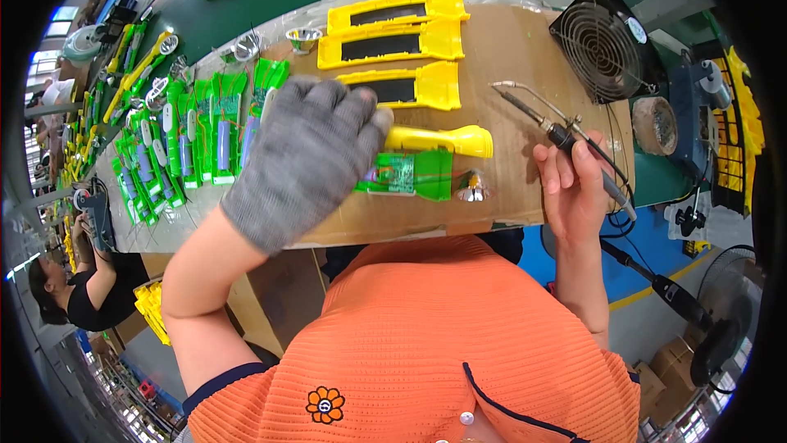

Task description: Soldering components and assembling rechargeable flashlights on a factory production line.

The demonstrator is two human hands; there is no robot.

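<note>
My left hand (307,156), in a grey knitted glove, is closed with curled fingers over the board's left-middle part; what lies beneath the fingers is hidden. From under its thumb side juts a yellow flashlight housing (447,140), which it is next to or touching. Just below lies a green casing with a circuit board (402,174) and red wires, beside a small silver reflector cup (472,189). In my bare right hand (571,185) is a soldering iron (561,136) with a thin metal tube along it, its tip pointing up and left above the cardboard.
Several green casings with blue-purple cells (223,144) crowd the left. Yellow housing halves (393,40) lie at the back, near reflectors (304,38). A black fan (602,45) and tape roll (654,126) stand right, on a cardboard-covered bench (525,41). Another person (90,287) sits far left.
</note>
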